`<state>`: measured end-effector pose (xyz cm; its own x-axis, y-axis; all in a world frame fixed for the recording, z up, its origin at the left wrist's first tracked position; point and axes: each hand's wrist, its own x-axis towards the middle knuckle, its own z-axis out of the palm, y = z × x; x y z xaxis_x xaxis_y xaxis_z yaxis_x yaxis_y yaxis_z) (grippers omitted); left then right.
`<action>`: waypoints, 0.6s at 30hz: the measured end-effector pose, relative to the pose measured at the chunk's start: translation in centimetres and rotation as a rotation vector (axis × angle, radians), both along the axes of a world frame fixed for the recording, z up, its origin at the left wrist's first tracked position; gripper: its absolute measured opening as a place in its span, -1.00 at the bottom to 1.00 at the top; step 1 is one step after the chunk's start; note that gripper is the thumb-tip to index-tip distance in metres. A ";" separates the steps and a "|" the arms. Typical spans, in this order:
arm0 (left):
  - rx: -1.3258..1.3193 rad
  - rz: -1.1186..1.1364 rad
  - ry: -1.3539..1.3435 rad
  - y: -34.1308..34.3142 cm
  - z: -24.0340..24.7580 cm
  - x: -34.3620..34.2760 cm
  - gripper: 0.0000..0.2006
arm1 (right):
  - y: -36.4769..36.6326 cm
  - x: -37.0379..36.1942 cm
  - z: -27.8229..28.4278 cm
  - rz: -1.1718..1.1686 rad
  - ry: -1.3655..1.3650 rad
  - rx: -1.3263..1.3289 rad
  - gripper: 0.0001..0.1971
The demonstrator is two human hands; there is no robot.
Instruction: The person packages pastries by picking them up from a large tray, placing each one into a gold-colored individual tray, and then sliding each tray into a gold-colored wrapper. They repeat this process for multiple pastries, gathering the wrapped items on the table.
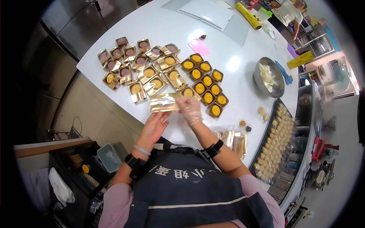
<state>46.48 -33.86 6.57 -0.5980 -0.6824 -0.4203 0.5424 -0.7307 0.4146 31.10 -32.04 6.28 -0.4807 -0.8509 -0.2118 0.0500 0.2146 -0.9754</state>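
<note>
1. A person at a white desk (235,64) holds a gold wrapper (164,103) just above its near edge. The gloved right hand (190,110) has its fingers closed on the wrapper's right end. The bare left hand (154,127) sits just below the left end; whether its fingers grip the wrapper cannot be told.
2. Risk: the wrapper hangs right beside the open brown trays of yellow cakes (207,81). A sideways swing could knock the nearest tray (215,110) or smear a cake top.
3. Risk: with only one end surely pinched, the slick foil could slip and fall onto the wrapped packs (137,64) at left.
4. Risk: the clear bags (232,140) lie near the right forearm, at the desk's edge; a drawn-back elbow could sweep them off.
5. The steel bowl (269,78) and long tray of small pastries (274,142) stand well apart, out of harm's way.
</note>
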 end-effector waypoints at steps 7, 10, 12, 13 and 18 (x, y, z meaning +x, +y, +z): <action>-0.017 0.256 -0.269 -2.2 -4.0 2.3 -0.83 | -2.2 0.3 -4.6 0.298 0.107 0.187 -0.67; -0.017 0.320 -0.375 -3.2 -4.7 5.1 -0.85 | -1.9 0.4 -5.0 0.473 0.675 0.321 -0.60; 0.002 0.382 -0.407 -4.1 -4.5 5.6 -0.87 | -2.3 0.2 -5.9 0.492 0.681 0.301 -0.61; -0.010 0.387 -0.423 -4.1 -4.4 5.8 -0.87 | -2.6 0.1 -6.5 0.512 0.488 0.342 -0.65; 0.033 0.414 -0.426 -4.6 -4.4 6.7 -0.82 | -2.6 0.3 -5.3 0.527 0.043 0.422 -0.75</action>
